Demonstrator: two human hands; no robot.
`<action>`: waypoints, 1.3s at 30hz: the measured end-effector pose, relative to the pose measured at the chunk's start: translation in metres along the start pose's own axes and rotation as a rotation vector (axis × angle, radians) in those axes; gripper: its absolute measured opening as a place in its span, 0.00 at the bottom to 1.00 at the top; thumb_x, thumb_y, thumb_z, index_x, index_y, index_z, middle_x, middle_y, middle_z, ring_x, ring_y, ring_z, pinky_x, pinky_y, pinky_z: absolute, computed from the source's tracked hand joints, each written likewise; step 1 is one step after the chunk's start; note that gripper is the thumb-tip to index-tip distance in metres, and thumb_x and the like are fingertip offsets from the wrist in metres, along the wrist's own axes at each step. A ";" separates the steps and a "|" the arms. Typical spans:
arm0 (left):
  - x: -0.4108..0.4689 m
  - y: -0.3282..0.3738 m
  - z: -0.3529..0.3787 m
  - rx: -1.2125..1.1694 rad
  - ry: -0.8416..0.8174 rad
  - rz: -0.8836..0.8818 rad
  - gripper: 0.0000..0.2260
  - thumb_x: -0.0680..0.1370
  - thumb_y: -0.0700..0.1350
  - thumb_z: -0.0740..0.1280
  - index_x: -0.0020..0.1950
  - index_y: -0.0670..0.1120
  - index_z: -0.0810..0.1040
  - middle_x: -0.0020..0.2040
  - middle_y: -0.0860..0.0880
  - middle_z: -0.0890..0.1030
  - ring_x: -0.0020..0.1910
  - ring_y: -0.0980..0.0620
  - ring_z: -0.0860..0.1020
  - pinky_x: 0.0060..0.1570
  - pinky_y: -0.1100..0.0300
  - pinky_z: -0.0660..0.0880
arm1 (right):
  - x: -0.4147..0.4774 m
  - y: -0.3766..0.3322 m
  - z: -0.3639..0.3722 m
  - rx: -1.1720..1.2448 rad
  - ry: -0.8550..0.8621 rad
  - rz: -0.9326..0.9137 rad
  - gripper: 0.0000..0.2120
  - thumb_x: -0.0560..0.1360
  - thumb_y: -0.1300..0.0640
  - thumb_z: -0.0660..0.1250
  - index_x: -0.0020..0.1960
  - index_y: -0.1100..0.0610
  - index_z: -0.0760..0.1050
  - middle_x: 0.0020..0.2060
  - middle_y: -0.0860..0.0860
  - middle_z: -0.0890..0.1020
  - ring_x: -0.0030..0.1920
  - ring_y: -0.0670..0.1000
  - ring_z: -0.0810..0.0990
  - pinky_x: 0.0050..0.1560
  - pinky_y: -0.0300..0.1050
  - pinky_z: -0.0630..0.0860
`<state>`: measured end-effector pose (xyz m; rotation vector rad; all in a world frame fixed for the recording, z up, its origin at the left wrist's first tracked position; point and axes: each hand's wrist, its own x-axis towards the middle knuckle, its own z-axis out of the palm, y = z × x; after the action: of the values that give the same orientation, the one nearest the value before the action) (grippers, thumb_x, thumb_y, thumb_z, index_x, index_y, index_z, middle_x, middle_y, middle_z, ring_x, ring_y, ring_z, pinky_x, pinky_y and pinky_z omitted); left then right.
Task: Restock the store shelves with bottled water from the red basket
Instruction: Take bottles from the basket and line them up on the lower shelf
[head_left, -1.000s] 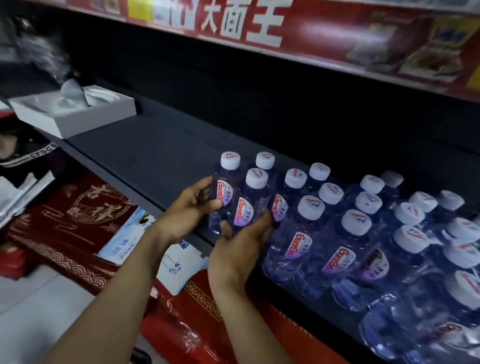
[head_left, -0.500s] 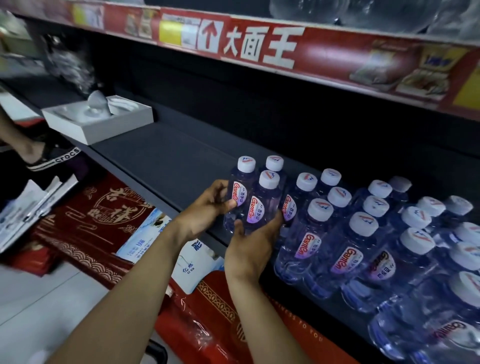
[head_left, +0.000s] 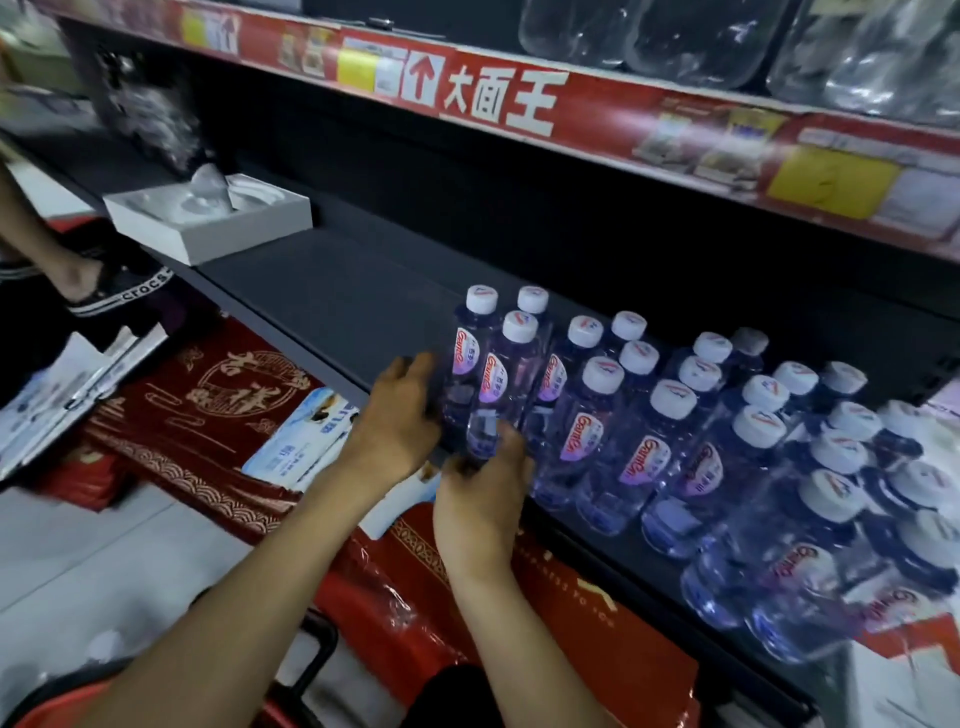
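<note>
The small water bottles stood on the dark shelf (head_left: 337, 291), at the left end of a packed row of bottles (head_left: 644, 457) with white caps. The left hand (head_left: 400, 421) lay against the side of the end bottle (head_left: 467, 364). Its fingers (head_left: 428, 387) were blurred, so I could not tell whether they closed around the bottle or only touched it. The right hand (head_left: 483, 504) was at the foot of the front bottle (head_left: 493, 379), with thumb and fingers curled around its base.

I judged that such a bottle was full, so not very heavy but firm. The thin plastic wall would give a little under pressure and the glossy label could be slippery. The bottle was tall and narrow, so it could tip and knock its neighbours. The best hold was probably around the middle of the body, not at the cap.

Only a red rim of the red basket (head_left: 57, 705) appeared at the lower left corner, and its inside was hidden. A white box (head_left: 218, 236) further left on the shelf held something pale and crumpled. Large clear containers (head_left: 675, 36) stood on the shelf above.
</note>
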<state>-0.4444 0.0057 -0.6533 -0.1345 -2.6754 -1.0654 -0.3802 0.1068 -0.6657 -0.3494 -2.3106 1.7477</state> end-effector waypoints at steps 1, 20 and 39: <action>-0.008 0.001 -0.005 0.051 0.039 -0.002 0.28 0.71 0.36 0.61 0.70 0.51 0.66 0.63 0.41 0.72 0.63 0.39 0.71 0.56 0.48 0.74 | -0.005 -0.003 -0.004 -0.031 -0.043 -0.017 0.26 0.77 0.66 0.63 0.73 0.54 0.65 0.67 0.51 0.66 0.56 0.43 0.71 0.49 0.18 0.65; -0.254 -0.103 -0.111 0.474 0.246 -0.419 0.23 0.74 0.39 0.62 0.70 0.45 0.67 0.58 0.39 0.73 0.56 0.35 0.73 0.47 0.42 0.75 | -0.167 0.004 0.081 -0.433 -0.720 -0.315 0.12 0.78 0.59 0.63 0.61 0.53 0.73 0.62 0.55 0.73 0.57 0.56 0.77 0.52 0.44 0.70; -0.472 -0.307 0.060 -0.480 -0.099 -1.508 0.13 0.77 0.41 0.66 0.59 0.37 0.77 0.56 0.35 0.80 0.54 0.38 0.80 0.53 0.49 0.78 | -0.236 0.257 0.213 -1.122 -1.275 0.062 0.21 0.76 0.57 0.67 0.69 0.59 0.72 0.62 0.60 0.79 0.61 0.59 0.80 0.57 0.47 0.76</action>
<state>-0.0571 -0.1724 -1.0267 1.9911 -2.1995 -1.9706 -0.2107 -0.0944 -0.9780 0.8171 -3.9673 0.3301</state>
